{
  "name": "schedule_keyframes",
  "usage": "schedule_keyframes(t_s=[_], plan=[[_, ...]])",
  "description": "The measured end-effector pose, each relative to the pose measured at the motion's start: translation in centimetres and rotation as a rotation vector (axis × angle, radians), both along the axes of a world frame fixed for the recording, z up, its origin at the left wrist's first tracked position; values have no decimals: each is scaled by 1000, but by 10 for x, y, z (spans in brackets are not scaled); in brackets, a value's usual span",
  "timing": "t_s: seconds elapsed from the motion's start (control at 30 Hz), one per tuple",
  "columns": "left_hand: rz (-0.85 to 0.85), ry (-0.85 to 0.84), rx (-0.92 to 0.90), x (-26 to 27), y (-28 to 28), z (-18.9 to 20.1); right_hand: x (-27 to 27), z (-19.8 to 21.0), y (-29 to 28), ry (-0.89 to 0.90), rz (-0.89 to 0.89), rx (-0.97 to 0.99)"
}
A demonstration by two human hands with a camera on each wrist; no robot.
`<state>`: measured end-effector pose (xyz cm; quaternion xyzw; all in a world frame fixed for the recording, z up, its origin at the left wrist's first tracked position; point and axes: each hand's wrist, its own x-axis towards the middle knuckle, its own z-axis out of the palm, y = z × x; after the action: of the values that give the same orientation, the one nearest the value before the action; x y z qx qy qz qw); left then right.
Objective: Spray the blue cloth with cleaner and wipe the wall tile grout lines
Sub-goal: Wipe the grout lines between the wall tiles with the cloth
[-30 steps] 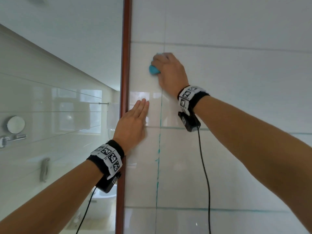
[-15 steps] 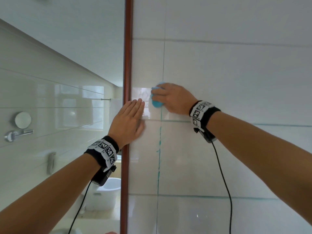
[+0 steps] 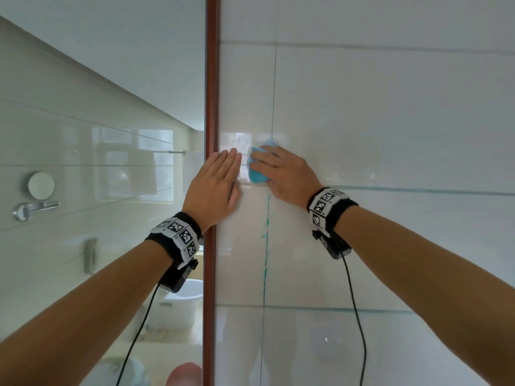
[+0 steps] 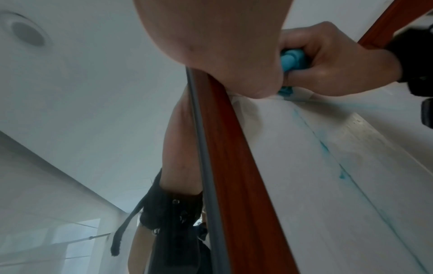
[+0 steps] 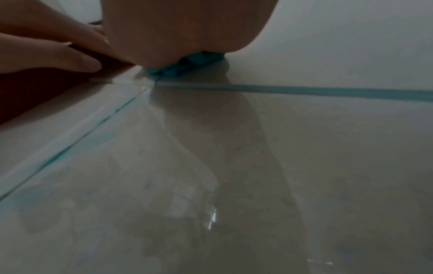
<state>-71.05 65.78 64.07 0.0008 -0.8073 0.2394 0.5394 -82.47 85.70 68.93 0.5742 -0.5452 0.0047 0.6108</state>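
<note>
My right hand (image 3: pixel 281 174) grips a bunched blue cloth (image 3: pixel 257 174) and presses it on the white wall tile (image 3: pixel 390 121), just above where the vertical grout line (image 3: pixel 266 246) meets a horizontal one (image 3: pixel 418 190). In the left wrist view the fingers of that right hand (image 4: pixel 328 59) curl round the blue cloth (image 4: pixel 293 59). Blue stain runs down the vertical grout line below the cloth (image 5: pixel 185 66) in the right wrist view. My left hand (image 3: pixel 214 185) lies flat on the tile beside the cloth, fingers straight and together, holding nothing.
A brown vertical frame strip (image 3: pixel 210 107) borders the tile on the left, under my left wrist. Left of it is a mirror or glass showing a bathroom, a round mirror (image 3: pixel 41 185) and a white tub (image 3: pixel 181 302). Cables hang from both wrists.
My right hand has slid the cloth down the vertical grout line from near the upper joint to the lower horizontal joint. The left hand has stayed flat on the tile.
</note>
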Motion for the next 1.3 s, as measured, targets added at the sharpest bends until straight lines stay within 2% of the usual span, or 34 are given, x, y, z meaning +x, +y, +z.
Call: schedule_keyframes(t_s=[0.07, 0.17, 0.3, 0.4, 0.47, 0.53, 0.7, 0.8, 0.9, 0.97, 1.1, 1.2, 1.27, 1.3], plan=[[17, -5, 8, 1, 3, 0, 1, 8, 8, 64, 8, 109], [47, -3, 15, -1, 5, 0, 2, 47, 17, 106, -47, 241], [57, 19, 10, -6, 5, -3, 16, 115, 19, -154, -52, 0], [49, 37, 0, -9, 6, -2, 20, 137, 9, -262, 1, -197], [42, 40, -4, -10, 6, 0, 16, 130, 1, -266, 47, -262], [39, 46, -15, -11, 4, -1, 8, 105, -6, -245, 80, -237], [50, 28, -24, -10, 3, -1, 2, 35, -5, -163, 44, -75], [74, 12, -21, -9, 5, -1, 4, -8, 3, -56, 3, 16], [96, -31, -11, -4, 7, 0, -2, -45, 11, 35, -59, 194], [105, -55, -7, -3, 7, 1, -8, -45, 16, 71, -68, 316], [92, -76, 5, -2, 7, 1, -6, -7, 26, 163, -93, 484], [54, -60, 25, -3, 9, 0, 6, 5, 30, -20, -46, 296], [30, -35, 37, -5, 10, -2, 7, -7, 25, -107, -23, 192], [24, -28, 44, -6, 11, -3, 5, -19, 22, -98, -32, 202]])
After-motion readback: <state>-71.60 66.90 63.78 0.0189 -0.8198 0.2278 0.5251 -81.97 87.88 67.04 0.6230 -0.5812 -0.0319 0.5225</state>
